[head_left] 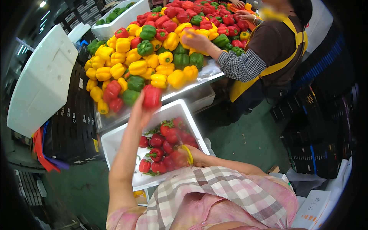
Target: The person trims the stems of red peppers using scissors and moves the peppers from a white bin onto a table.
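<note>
- Near the white foam box (174, 110), the left hand (142, 113) grips a red pepper (152, 96), long axis roughly upright in view, stem end unclear.
- Inside: red peppers (156, 140); right hand (196, 155) beside them, grip unclear.

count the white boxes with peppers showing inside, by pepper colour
Red-pepper box: 1
Green-pepper box: 1
Yellow-pepper box, mostly hidden: 1
Total: 3

Red bell pepper (152, 96): glossy, smooth skin. Box (174, 110) is matt polystyrene foam; sorting table (210, 71) smooth, shiny metal. Checked garment (230, 188) matt cloth; stacked crates (69, 128) hard plastic.
</note>
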### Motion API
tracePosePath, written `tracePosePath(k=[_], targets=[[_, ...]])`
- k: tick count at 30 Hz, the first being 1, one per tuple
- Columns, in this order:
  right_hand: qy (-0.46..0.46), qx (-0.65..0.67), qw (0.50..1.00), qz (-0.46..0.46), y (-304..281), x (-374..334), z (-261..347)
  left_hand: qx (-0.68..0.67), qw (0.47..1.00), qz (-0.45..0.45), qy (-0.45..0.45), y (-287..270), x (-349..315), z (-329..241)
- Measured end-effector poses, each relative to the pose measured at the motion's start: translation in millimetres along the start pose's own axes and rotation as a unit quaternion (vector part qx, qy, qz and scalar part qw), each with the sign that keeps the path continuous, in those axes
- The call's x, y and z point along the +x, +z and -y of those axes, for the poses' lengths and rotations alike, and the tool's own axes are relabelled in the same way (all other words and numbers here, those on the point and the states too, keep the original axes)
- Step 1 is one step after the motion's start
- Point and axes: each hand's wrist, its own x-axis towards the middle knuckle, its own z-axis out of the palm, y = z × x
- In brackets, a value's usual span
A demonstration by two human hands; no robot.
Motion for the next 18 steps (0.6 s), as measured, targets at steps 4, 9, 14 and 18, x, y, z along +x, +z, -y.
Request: tracePosePath(k=[4,9,14,18], targets=[[-0.018,0.020,0.999,0.024,-14.5,6.4,-7.8,-0.054,0.980,0.146,0.127,152.5,90.6,-88.3],[-0.058,0.023,0.998,0.024,-29.4,16.0,-16.4,0.172,0.910,0.101,0.363,196.9,75.0,-86.8],[-0.067,0.028,0.997,0.005,-22.4,3.3,-7.4,0.595,0.755,0.053,0.271,29.1,27.4,13.7],[-0.058,0.015,0.998,-0.006,-21.6,5.0,-11.8,0.773,0.632,-0.009,-0.060,-123.9,-62.3,102.0]])
